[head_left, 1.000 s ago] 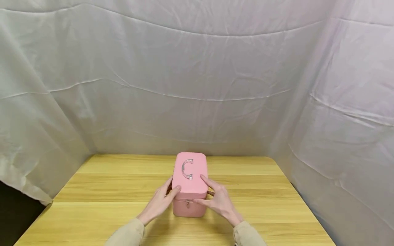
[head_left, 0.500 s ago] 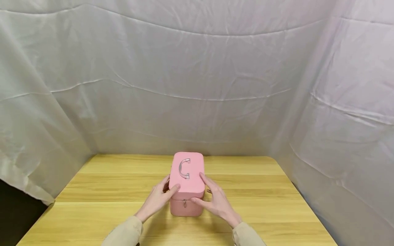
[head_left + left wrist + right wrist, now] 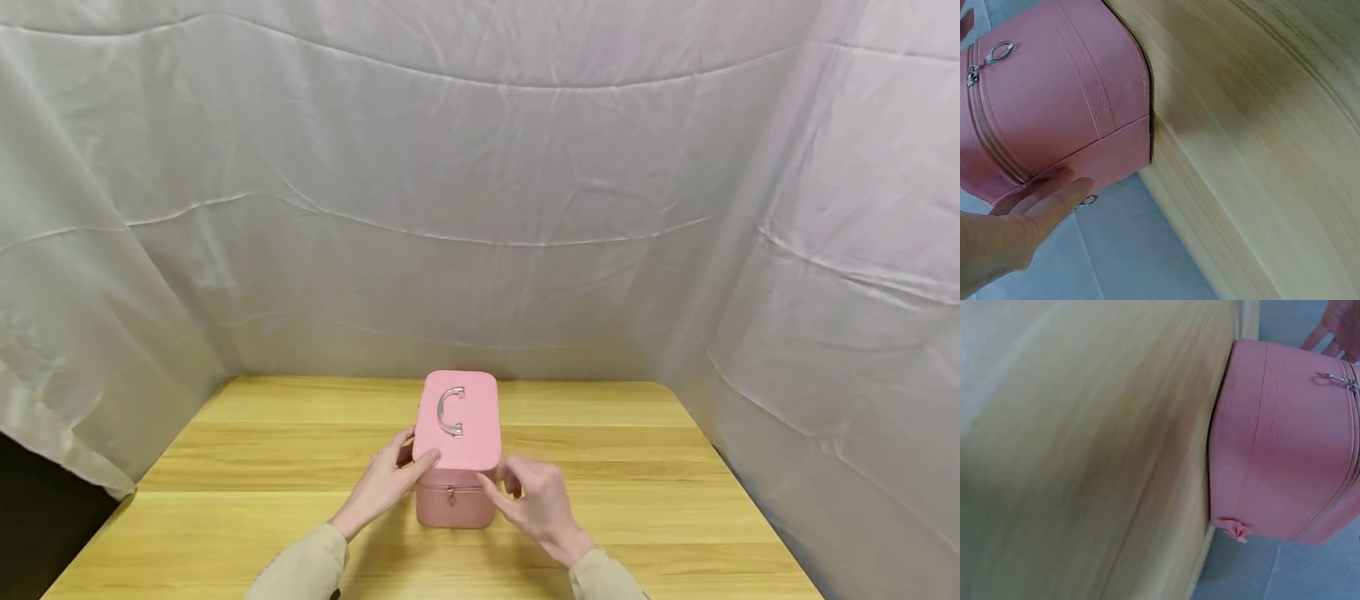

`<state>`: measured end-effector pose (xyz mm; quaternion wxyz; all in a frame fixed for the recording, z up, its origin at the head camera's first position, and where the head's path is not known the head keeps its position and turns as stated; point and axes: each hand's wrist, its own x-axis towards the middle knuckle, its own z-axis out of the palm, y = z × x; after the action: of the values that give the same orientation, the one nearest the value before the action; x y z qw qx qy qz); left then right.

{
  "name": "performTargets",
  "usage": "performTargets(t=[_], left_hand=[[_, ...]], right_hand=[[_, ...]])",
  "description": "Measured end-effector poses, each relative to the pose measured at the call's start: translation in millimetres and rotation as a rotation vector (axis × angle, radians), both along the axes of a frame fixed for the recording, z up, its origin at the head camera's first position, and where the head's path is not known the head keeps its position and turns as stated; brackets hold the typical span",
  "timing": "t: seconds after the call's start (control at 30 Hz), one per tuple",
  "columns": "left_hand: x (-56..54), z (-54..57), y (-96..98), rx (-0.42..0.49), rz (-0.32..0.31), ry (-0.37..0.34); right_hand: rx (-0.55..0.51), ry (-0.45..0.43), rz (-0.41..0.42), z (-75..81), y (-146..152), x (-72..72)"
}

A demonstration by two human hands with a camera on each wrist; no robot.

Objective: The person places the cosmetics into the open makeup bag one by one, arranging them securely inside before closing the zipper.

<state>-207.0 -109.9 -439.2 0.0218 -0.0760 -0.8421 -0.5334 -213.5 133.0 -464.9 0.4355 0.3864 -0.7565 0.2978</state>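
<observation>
A pink zippered vanity case (image 3: 457, 512) stands upright on the wooden table, its lid down. On the lid is a silver handle (image 3: 441, 410); a metal zipper pull (image 3: 452, 498) hangs at the front seam. My left hand (image 3: 384, 482) rests against the case's left side, thumb on the lid's near corner. In the left wrist view, that hand's fingers (image 3: 1054, 203) lie nearly straight along the side panel. Beside the right front corner is my right hand (image 3: 538, 500), fingers loosely curled, thumb reaching towards the front seam. Nothing shows in its grasp; whether the thumb touches is unclear.
The wooden table (image 3: 262, 467) extends around the case. Grey-white fabric (image 3: 480, 208) hangs behind it and at both sides. A small pink bow (image 3: 1236, 529) sits low on the case's right side. A dark area (image 3: 45, 508) shows at the far left.
The case first shifted slightly left with both hands. My right hand then drew its fingers off the lid's right edge and curled them; my left hand stayed in place.
</observation>
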Motion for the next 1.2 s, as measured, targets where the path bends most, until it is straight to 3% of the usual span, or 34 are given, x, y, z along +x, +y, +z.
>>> performTargets(t=[0.17, 0.33, 0.43, 0.67, 0.93, 1.2], left_hand=[[1.6, 2.1, -1.0, 0.005, -0.013, 0.006], [2.8, 2.0, -1.3, 0.014, -0.014, 0.008], [2.6, 2.0, -1.0, 0.013, -0.009, 0.011], [2.4, 1.6, -0.3, -0.002, 0.007, 0.018], [1.8, 0.5, -0.2, 0.017, 0.002, 0.016], [1.8, 0.5, -0.4, 0.035, -0.005, 0.002]], right_hand=[[0.155, 0.069, -0.038, 4.2, -7.4, 5.6], [0.308, -0.033, -0.173, 4.7, -20.2, 14.9], [0.342, -0.099, -0.237, 4.8, -28.8, 20.2], [0.324, -0.111, -0.339, 2.2, -43.0, 23.5], [0.286, -0.124, -0.378, 1.2, -53.9, 28.0], [0.267, -0.053, -0.373, 0.4, -57.7, 29.3]])
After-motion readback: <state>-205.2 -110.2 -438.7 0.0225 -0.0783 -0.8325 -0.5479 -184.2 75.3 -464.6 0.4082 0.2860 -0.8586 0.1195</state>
